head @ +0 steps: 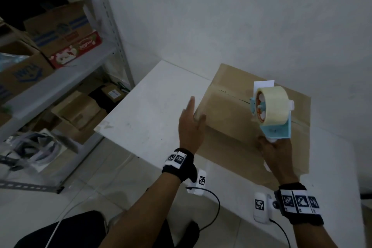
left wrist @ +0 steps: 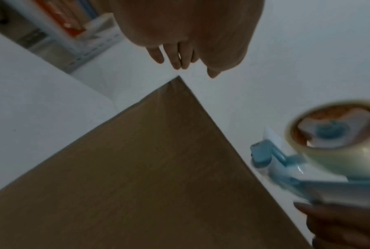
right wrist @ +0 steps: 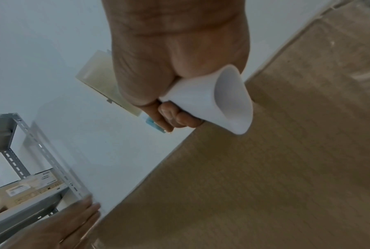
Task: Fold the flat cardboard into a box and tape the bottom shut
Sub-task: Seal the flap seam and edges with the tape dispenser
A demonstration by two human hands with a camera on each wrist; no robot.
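Observation:
A brown cardboard box (head: pixel 237 127) stands on the white table (head: pixel 153 102) with its closed flaps facing up; it also fills the left wrist view (left wrist: pixel 150 168) and the right wrist view (right wrist: pixel 265 168). My right hand (head: pixel 276 151) grips the white handle (right wrist: pixel 218 99) of a blue tape dispenser (head: pixel 275 127) carrying a roll of clear tape (head: pixel 269 104), held above the box's middle seam. My left hand (head: pixel 191 125) hovers with fingers (left wrist: pixel 175 57) straight over the box's left edge, holding nothing.
A grey metal shelving rack (head: pixel 66 78) with several cardboard boxes stands to the left. A white wall (head: pixel 221 16) rises right behind the table. A cable (head: pixel 213 207) hangs from my left wrist above the tiled floor (head: pixel 100 183).

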